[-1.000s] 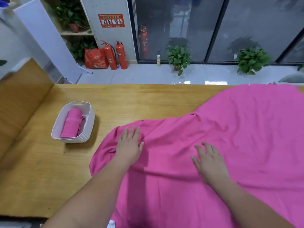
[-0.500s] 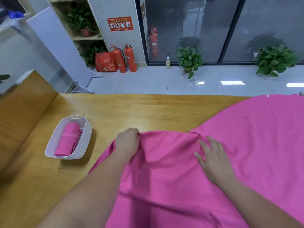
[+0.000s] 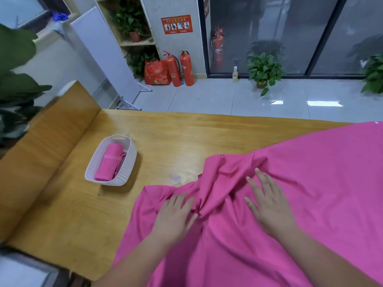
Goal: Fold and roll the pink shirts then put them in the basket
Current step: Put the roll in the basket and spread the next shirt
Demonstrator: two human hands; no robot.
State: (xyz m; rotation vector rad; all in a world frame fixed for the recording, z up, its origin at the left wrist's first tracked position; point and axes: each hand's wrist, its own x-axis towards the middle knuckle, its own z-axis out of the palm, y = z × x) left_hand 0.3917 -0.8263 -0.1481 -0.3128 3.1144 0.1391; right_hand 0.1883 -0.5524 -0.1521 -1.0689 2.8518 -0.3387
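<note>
Clearly you're only at the folding step: your left hand (image 3: 176, 214) and right hand (image 3: 269, 206) rest flat, fingers (image 3: 262, 180) straight, gripping nothing, on the rumpled pink shirt (image 3: 321, 183) covering the bench's (image 3: 72, 204) right side, so next smooth its bunched ridge.

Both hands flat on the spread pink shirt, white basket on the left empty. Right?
No: the head view shows a rolled pink shirt in the white basket. Left hand and right hand do lie flat on the spread pink shirt.
</note>
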